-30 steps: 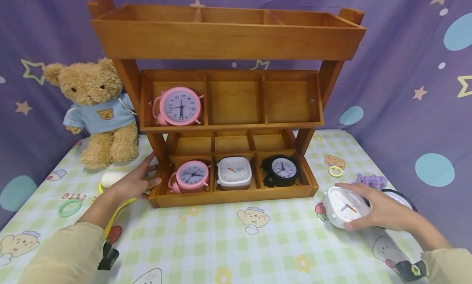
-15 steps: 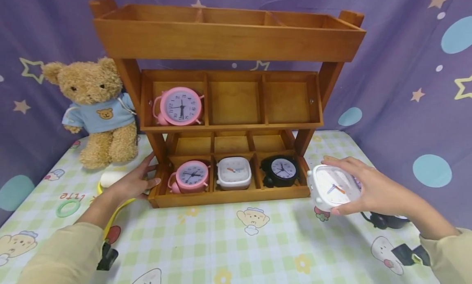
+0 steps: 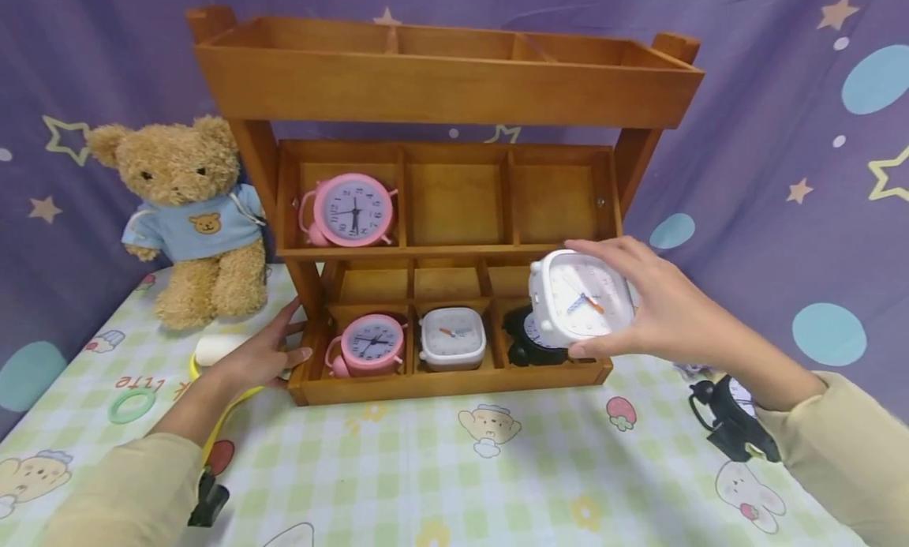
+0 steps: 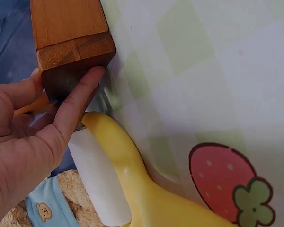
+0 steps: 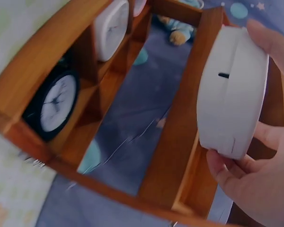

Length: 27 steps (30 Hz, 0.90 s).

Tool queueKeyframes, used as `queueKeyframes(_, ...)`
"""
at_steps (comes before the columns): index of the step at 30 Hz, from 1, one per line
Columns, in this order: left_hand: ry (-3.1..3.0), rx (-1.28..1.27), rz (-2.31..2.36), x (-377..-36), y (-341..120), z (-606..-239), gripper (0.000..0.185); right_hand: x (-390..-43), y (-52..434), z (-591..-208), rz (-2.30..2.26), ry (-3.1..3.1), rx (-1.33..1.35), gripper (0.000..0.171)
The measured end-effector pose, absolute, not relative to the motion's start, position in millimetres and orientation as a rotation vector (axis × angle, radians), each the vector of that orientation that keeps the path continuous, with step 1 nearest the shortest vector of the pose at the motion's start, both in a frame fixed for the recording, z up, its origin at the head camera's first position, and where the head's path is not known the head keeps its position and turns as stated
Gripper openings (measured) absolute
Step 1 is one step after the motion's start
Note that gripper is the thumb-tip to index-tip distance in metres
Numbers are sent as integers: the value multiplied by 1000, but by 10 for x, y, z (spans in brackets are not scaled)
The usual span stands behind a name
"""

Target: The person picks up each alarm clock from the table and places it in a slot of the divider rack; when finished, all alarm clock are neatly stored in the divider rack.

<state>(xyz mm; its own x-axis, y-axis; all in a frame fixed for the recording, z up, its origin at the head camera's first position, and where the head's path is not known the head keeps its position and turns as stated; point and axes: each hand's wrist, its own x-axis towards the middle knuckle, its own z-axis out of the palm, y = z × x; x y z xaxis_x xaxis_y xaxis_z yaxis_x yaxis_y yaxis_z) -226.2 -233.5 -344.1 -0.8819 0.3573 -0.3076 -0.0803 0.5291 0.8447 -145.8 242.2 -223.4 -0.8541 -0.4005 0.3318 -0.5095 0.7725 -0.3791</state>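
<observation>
My right hand (image 3: 656, 302) grips a white square alarm clock (image 3: 585, 294), with the thumb below and the fingers above. It is raised in front of the wooden shelf (image 3: 454, 389), hiding part of the black alarm clock (image 3: 521, 342) in the bottom right compartment. The right wrist view shows the side of the held white clock (image 5: 232, 94). Beside that black clock sit another white alarm clock (image 3: 453, 342) and a pink one (image 3: 371, 346). A second pink alarm clock (image 3: 353, 210) lies in the middle tier's left compartment. My left hand (image 3: 259, 357) touches the shelf's lower left end (image 4: 73, 56) with fairly straight fingers.
A teddy bear (image 3: 188, 215) sits left of the shelf. A white cylinder with a yellow handle (image 4: 102, 175) and a green ring (image 3: 132, 406) lie near the left arm. By the right forearm stands another black clock (image 3: 720, 409). A purple curtain (image 3: 753, 215) hangs behind.
My right hand has lifted the white alarm clock from the table's right side and carried it left and up to the shelf. My left hand has stayed at the shelf's end.
</observation>
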Motion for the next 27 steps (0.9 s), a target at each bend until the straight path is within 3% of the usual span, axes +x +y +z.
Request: queueKeyframes(27,2331,240,1346,-2245,-2340,-3453,89,-2405,1499,-1850,702,-2629,721,111)
